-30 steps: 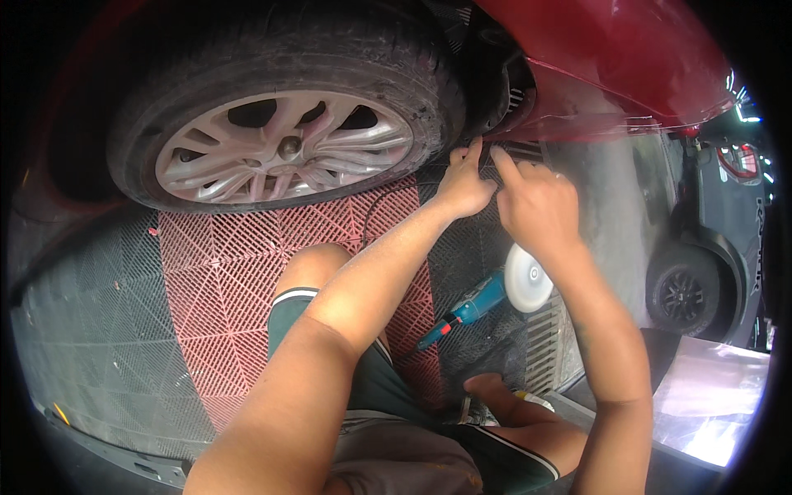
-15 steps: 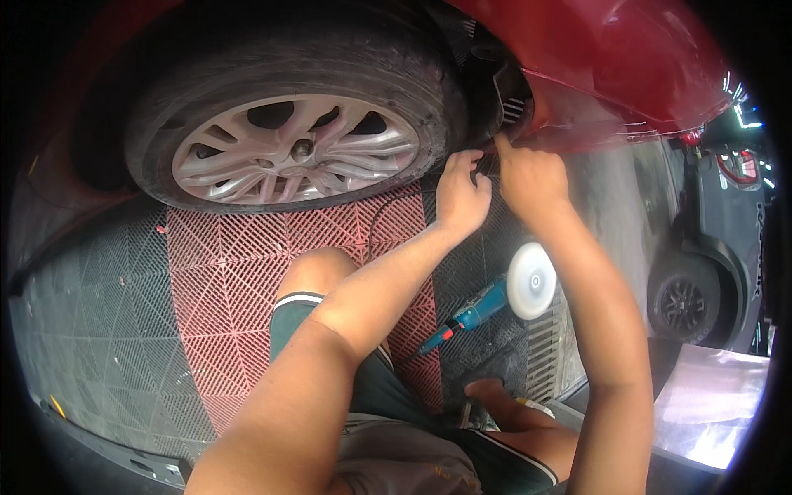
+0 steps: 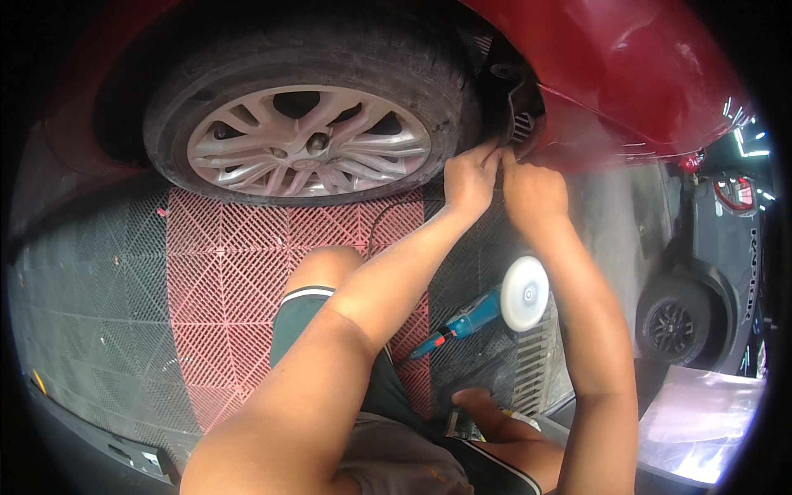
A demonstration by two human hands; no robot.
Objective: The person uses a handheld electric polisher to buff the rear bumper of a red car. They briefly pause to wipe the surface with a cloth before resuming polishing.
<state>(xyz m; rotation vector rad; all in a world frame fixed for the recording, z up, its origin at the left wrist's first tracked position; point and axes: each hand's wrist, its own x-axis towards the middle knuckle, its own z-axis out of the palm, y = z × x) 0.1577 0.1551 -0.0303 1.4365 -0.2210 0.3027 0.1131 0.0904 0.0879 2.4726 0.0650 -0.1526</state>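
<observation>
Both my hands meet at the lower corner of the red bumper (image 3: 598, 132), beside the dark wheel-arch liner (image 3: 502, 107). My left hand (image 3: 470, 181) has its fingers drawn together, their tips against the liner's lower edge. Close on its right, my right hand (image 3: 536, 194) is curled, with one finger stretched up to the same spot. What lies between the fingertips is too small to make out. Left of them stands the car's wheel (image 3: 309, 144), with a dusty black tyre and silver spokes.
Below my hands a blue polisher (image 3: 466, 320) with a round white pad (image 3: 525, 294) lies on the grid floor tiles (image 3: 247, 272). A drain grate (image 3: 535, 371) runs beside it. To the right stand a grey vehicle (image 3: 714, 264) and a shiny pale sheet (image 3: 701, 412).
My left hand has moved up and right, bringing its fingertips beside my right hand's at the liner edge. My view has shifted slightly.
</observation>
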